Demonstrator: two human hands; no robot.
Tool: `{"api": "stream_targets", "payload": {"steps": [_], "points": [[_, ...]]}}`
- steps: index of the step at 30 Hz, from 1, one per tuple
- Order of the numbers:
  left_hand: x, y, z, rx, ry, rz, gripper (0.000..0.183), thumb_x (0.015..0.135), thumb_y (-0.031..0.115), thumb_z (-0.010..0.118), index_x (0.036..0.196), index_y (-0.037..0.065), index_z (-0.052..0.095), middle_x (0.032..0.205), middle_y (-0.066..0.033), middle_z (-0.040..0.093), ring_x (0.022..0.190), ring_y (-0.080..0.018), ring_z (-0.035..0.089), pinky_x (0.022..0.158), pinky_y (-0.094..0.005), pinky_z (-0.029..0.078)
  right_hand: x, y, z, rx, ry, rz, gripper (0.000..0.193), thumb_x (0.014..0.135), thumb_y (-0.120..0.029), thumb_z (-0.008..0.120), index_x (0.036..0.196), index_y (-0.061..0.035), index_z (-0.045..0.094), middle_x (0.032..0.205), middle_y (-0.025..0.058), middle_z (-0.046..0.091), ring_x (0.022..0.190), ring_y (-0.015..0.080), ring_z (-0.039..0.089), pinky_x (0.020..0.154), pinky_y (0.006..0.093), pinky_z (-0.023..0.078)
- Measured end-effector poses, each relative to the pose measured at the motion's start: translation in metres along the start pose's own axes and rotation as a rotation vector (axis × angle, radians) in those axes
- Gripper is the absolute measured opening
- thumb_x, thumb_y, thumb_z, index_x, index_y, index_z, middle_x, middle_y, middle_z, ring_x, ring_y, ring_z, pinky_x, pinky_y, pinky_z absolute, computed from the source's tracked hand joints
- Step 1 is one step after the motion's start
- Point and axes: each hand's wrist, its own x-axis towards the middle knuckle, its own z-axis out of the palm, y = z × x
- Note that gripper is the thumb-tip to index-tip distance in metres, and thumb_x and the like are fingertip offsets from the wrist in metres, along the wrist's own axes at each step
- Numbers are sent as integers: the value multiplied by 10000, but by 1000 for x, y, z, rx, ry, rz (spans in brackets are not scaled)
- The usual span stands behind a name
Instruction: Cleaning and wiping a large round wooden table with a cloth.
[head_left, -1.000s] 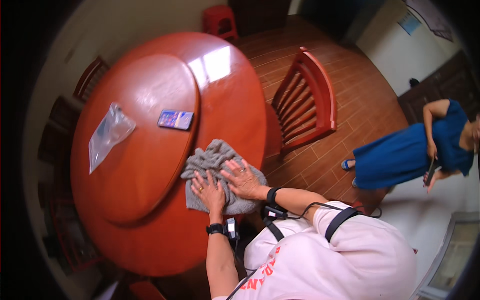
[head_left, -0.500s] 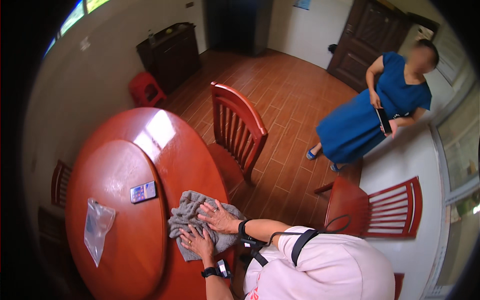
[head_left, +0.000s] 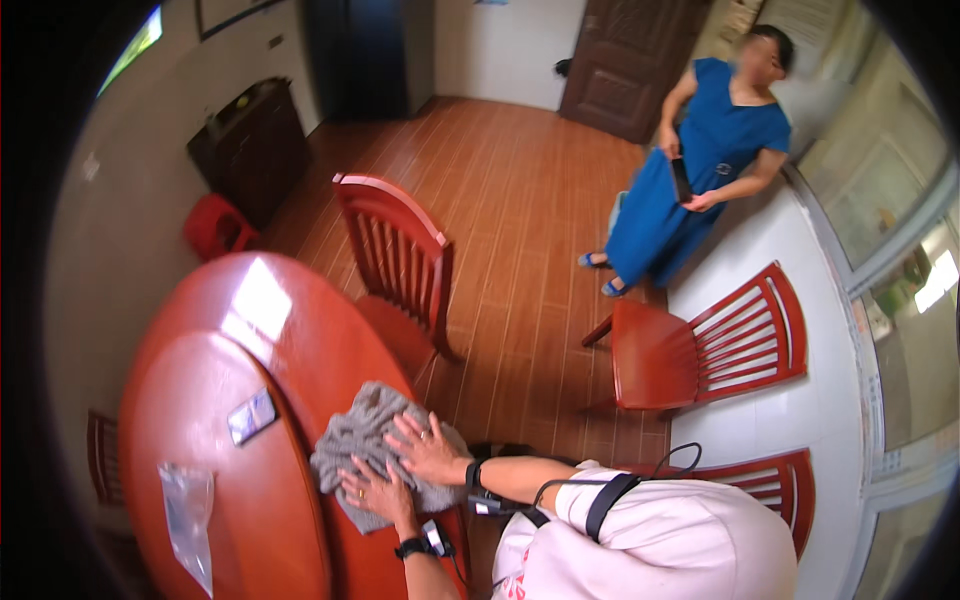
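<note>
A crumpled grey towel [head_left: 360, 412] lies near the edge of the round red wooden table. Both of my hands rest on top of it, palms down. My left hand [head_left: 382, 497] presses on its lower part with the fingers spread, a ring on one finger. Just above and to the right, my right hand [head_left: 428, 455] lies on the cloth with its fingers apart, also wearing a ring. Neither hand grips the fabric. Dark straps with small devices circle both wrists.
On the turntable [head_left: 215, 370] are a phone [head_left: 252, 416] and a clear plastic bag [head_left: 190, 525]. Red chairs [head_left: 395, 250] stand beside the table and along the right wall. A person in a blue dress [head_left: 690, 170] holds a dark object. A red stool [head_left: 218, 228] is near the cabinet [head_left: 250, 150].
My view has shifted, so the room sits farther left in the picture. Both hands stay spread on the towel. The other person now holds their dark object closer in to the body.
</note>
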Motion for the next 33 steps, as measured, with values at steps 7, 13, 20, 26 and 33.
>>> {"api": "stream_targets", "payload": {"steps": [7,13,20,26,33], "points": [[-30,-33,-4,-97,63,58,725,885,446,557,1487,155,278,1540,-219,175,1391,-408,222,1122,-554,140,-18,-30,13,-110,-14,217,660,865,-508,522,1435,-210,369,1543,168,168,1439,340,121,1022,736,147],[-57,-51,-19,-68,-22,-18,721,867,507,545,1473,191,315,1532,-233,166,1401,-428,165,1118,-589,109,-48,-54,8,-86,-26,177,670,837,-497,585,1407,-210,380,1512,153,215,1424,351,147,1011,721,205],[-53,-56,-13,-88,43,-33,772,853,572,529,1474,171,306,1529,-248,155,1396,-450,164,1113,-587,100,-43,-49,10,-102,28,129,664,827,-491,604,1391,-207,400,1496,154,246,1417,347,163,1005,712,229],[-61,-49,-2,-114,91,-59,793,814,599,560,1454,183,345,1519,-248,180,1389,-445,180,1120,-573,104,-48,-38,18,-160,34,116,661,836,-517,585,1393,-210,405,1495,163,252,1416,350,177,1003,711,223],[-67,-53,4,-155,73,-46,763,825,612,539,1443,196,369,1512,-253,193,1380,-442,210,1112,-559,139,-56,-38,25,-234,-7,140,659,849,-544,565,1399,-224,394,1488,144,257,1403,352,199,999,727,208]]}}
